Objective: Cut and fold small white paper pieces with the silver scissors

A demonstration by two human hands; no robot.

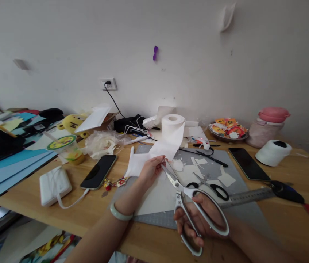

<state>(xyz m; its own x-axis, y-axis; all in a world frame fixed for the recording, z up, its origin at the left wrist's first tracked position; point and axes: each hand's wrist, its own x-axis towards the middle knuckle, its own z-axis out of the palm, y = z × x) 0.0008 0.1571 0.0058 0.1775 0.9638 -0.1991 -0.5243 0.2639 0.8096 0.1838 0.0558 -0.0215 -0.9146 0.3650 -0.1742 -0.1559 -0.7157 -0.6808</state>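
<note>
My right hand [191,219] has its fingers through the handles of large white-handled scissors [180,188], whose blades stand partly apart and point away from me. Their tips reach a thin white strip [163,150] beside the fingertips of my left hand [151,171]. That hand is closed, pinching the strip's near edge. The strip runs back to an upright white roll [167,128]. Underneath lie a large sheet of white paper [154,201] and a grey cutting mat [157,218]. Black-handled scissors [220,191] rest on the mat, close to several paper scraps [227,175].
A metal ruler [250,196] and a phone [248,162] lie to the right, near a thread cone [270,153]. Leftward are another phone [99,171], a white power bank [54,186] and a lidded drink cup [70,153]. A dish of colourful pieces [228,129] stands behind.
</note>
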